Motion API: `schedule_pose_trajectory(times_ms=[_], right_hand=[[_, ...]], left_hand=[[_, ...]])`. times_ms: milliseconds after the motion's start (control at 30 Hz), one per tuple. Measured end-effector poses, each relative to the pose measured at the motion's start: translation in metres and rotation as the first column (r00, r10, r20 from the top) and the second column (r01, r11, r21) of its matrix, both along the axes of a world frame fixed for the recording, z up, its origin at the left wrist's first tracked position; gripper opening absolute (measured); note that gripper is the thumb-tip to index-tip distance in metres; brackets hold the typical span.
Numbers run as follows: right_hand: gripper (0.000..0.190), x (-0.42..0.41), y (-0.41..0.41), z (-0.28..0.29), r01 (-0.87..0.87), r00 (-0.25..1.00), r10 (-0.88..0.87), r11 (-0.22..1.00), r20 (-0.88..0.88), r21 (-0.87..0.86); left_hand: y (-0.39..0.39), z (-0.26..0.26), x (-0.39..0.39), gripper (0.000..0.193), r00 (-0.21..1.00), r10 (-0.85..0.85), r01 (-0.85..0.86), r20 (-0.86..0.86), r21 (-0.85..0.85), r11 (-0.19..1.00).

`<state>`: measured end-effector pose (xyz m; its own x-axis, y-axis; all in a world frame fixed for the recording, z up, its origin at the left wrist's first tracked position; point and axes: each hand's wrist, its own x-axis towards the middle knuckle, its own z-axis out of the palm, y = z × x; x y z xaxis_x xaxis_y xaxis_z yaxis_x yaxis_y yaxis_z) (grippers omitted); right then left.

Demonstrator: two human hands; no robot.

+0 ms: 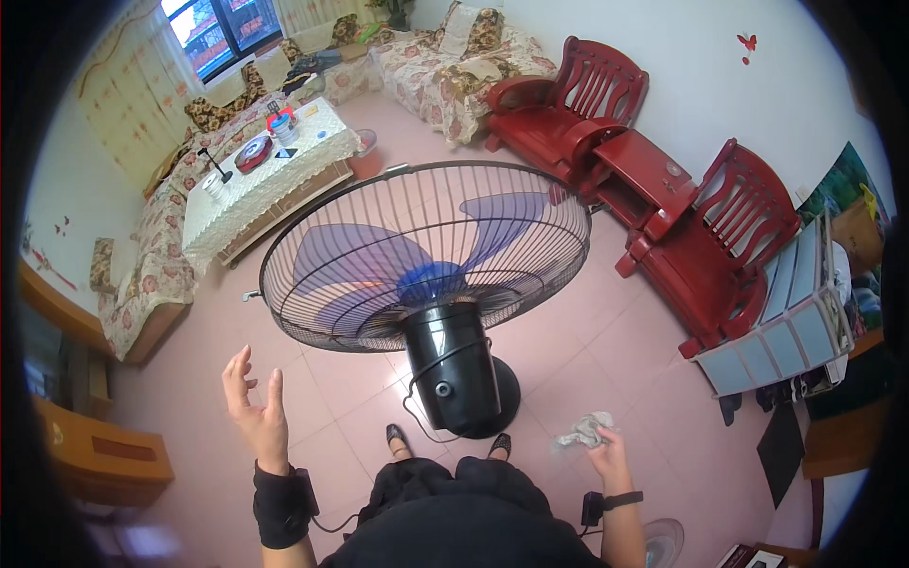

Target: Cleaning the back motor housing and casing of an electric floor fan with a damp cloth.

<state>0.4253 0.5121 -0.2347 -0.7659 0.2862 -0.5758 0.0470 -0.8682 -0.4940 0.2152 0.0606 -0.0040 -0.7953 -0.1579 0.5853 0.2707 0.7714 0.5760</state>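
Note:
A large floor fan with a black wire cage (426, 255), blue-violet blades and a black motor housing (454, 369) stands in front of me, its cord looped around the housing. To the left of the fan, my left hand (254, 412) is raised with fingers apart and holds nothing. My right hand (608, 451), to the right of the fan base, grips a crumpled grey-white cloth (588, 429). Neither hand touches the fan. Both wrists wear black bands with small boxes and cables.
Red wooden armchairs (724, 263) flank a small red side table (643, 174) on the right, near a light-blue drawer unit (788, 348). A cloth-covered table (284, 177) and floral sofas (454, 85) stand beyond the fan. A clear basin (664, 543) lies at lower right.

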Motion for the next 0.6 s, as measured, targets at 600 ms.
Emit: schedule_pose_trajectory(times_ms=[600], right_hand=[[0.033, 0.054, -0.255, 0.017, 0.284, 0.952, -0.299, 0.941, 0.059, 0.185]], left_hand=[[-0.244, -0.067, -0.036, 0.048, 0.916, -0.288, 0.188, 0.278, 0.335, 0.923]])
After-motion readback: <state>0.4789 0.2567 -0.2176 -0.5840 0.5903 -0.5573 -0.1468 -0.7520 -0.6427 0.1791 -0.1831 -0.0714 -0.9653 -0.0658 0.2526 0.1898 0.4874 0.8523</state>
